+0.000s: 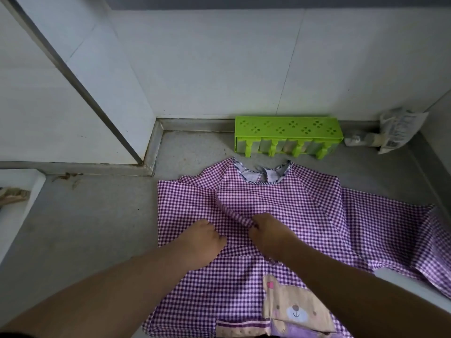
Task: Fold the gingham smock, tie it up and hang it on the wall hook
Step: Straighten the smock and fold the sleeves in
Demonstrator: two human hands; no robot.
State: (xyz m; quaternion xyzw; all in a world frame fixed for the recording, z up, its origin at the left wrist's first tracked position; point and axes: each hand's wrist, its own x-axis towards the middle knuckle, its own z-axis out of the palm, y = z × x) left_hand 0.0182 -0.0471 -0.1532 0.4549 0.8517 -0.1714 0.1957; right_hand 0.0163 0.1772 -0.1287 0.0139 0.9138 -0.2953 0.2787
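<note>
Purple-and-white gingham cotton smock (280, 206) lies flat on grey table (97, 228); right hand (268, 232) pinches folded sleeve edge, left hand (205, 240) curled pressing cloth; crease should run straight.

No readable text (packet (400, 129) print too blurred).

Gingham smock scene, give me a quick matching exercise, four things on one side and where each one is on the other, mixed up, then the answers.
Things:
1. green rack
2. bear patch
3. right hand
4. crumpled plastic packet

Places:
A. near hem of the gingham smock
B. far right corner, by the wall
C. against the back wall, beyond the neckline
D. pinching a fold at the smock's middle

Pairs: 1-C, 2-A, 3-D, 4-B
</note>
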